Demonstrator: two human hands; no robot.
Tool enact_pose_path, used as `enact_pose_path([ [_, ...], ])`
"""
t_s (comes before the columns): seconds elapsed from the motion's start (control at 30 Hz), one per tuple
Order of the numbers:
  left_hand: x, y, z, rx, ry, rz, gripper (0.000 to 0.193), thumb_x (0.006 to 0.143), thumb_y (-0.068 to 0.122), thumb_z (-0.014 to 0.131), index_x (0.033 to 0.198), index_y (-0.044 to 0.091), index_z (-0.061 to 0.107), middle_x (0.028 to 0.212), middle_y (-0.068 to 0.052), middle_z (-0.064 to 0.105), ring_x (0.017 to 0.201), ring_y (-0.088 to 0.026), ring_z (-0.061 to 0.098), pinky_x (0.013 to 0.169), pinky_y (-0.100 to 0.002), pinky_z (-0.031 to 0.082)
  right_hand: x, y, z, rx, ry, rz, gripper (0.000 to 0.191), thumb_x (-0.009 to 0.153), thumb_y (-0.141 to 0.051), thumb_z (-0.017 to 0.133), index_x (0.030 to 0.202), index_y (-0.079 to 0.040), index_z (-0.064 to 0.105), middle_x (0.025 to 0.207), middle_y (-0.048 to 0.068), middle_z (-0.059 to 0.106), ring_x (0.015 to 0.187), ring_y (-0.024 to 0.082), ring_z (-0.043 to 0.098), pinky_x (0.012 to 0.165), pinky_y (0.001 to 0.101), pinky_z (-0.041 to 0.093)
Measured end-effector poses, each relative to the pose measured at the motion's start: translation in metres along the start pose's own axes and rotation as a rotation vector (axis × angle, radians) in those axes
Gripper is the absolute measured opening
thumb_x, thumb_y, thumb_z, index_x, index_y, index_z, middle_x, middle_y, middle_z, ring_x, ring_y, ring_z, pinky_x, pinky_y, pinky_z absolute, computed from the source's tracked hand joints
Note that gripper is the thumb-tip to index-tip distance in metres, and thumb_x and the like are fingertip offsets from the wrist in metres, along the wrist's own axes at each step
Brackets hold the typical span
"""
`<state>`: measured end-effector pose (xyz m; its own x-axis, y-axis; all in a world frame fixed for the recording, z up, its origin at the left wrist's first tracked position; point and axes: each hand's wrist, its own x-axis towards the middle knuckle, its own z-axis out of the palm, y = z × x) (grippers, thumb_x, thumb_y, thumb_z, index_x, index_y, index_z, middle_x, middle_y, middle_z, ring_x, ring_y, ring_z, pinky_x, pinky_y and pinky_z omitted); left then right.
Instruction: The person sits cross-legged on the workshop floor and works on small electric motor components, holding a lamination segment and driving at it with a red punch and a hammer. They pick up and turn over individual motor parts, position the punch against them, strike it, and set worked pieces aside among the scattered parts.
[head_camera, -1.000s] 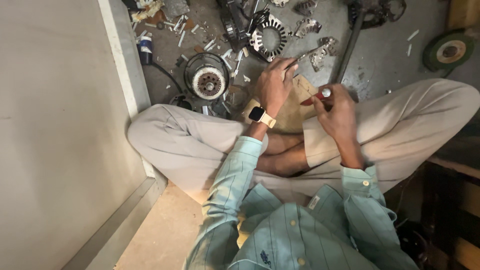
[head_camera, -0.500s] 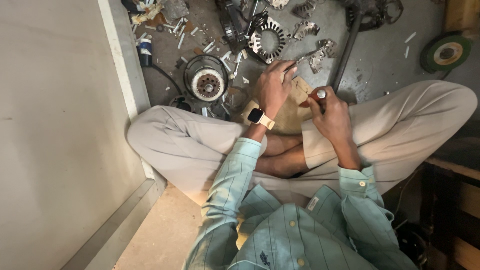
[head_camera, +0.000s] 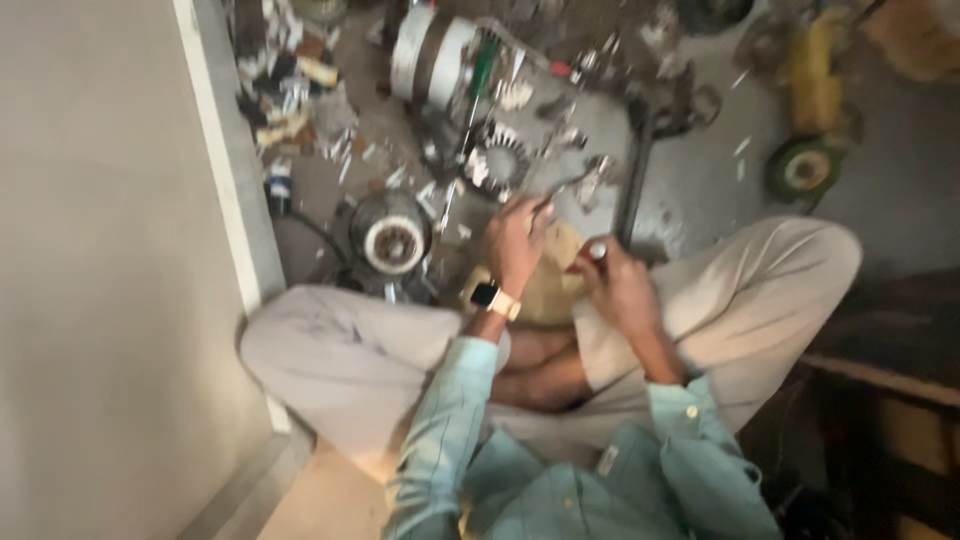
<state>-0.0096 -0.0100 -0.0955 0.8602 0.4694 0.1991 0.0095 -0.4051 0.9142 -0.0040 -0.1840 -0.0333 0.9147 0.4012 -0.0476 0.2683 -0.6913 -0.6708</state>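
Tan block-like piece (head_camera: 548, 285) sits on the person's crossed legs, between both hands; view blurred. Left hand (head_camera: 517, 243) rests on its top edge, fingers curled down on it, wristwatch (head_camera: 495, 298) below. Right hand (head_camera: 615, 280) closed around a small tool (head_camera: 597, 250) with a pale tip, at the piece's right edge. Round motor part (head_camera: 390, 235) on the floor just left. Green disc (head_camera: 803, 170) well apart, upper right. White-banded cylinder (head_camera: 430, 55) farther up among scattered scraps.

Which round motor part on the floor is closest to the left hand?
The toothed ring just beyond the left hand; the dark round part with the pale centre lies farther, by the wall.
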Motion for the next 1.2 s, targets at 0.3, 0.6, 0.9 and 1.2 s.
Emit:
enact_pose_path([
  [0.3,0.011,0.009,0.000,-0.020,0.000,0.011,0.019,0.092,0.017,0.072,0.107,0.006,0.076,0.104,-0.014,0.074,0.094,-0.036,0.070,0.082,-0.042,0.055,0.007,-0.017,-0.014,-0.046,0.006,0.040,0.017,0.092,-0.015,0.069,0.105,-0.009,0.060,0.090,0.015,0.076,0.088,0.040,0.072,0.070,0.0485,0.057],
  [0.6,0.010,0.011,0.000,0.006,-0.009,-0.019,0.021,0.091,0.020,0.072,0.108,0.008,0.077,0.103,-0.012,0.074,0.093,-0.035,0.071,0.080,-0.041,0.055,0.005,-0.027,-0.017,-0.038,0.020,0.007,0.017,0.091,-0.017,0.070,0.101,-0.008,0.061,0.090,0.016,0.075,0.089,0.041,0.071,0.070,0.0494,0.055],
  [0.9,0.011,0.009,-0.003,0.000,-0.014,0.006,0.020,0.092,0.019,0.072,0.107,0.007,0.077,0.105,-0.011,0.074,0.095,-0.034,0.071,0.082,-0.041,0.055,0.007,-0.023,-0.016,-0.077,0.020,0.044,0.018,0.090,-0.019,0.073,0.100,-0.008,0.064,0.090,0.018,0.074,0.087,0.043,0.070,0.070,0.0509,0.054],
  [1.2,0.011,0.008,-0.002,-0.001,-0.013,-0.008,0.021,0.091,0.020,0.072,0.107,0.007,0.077,0.103,-0.013,0.074,0.092,-0.035,0.071,0.080,-0.042,0.055,0.006,-0.025,-0.016,-0.039,0.037,0.057,0.016,0.091,-0.020,0.071,0.100,-0.008,0.065,0.084,0.013,0.077,0.083,0.039,0.073,0.069,0.0469,0.056],
])
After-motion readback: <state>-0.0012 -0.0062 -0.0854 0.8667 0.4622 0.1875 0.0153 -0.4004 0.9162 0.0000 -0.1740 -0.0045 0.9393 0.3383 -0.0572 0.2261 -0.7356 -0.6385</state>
